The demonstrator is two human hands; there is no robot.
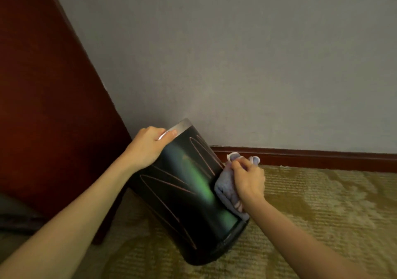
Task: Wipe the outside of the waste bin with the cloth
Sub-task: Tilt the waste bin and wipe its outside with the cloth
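Note:
A glossy black waste bin (184, 192) with thin curved line patterns and a silver rim is tilted away from me, its base toward the camera and close to the carpet. My left hand (148, 145) grips the silver rim at the bin's upper left. My right hand (248, 180) holds a crumpled pale grey cloth (225, 187) and presses it against the bin's right side wall. The bin's opening faces away and is hidden.
A dark red-brown wooden panel (43, 107) stands at the left, close to the bin. A grey wall (236, 64) with a dark wooden skirting board (311, 158) runs behind. Patterned beige carpet (311, 214) covers the floor to the right.

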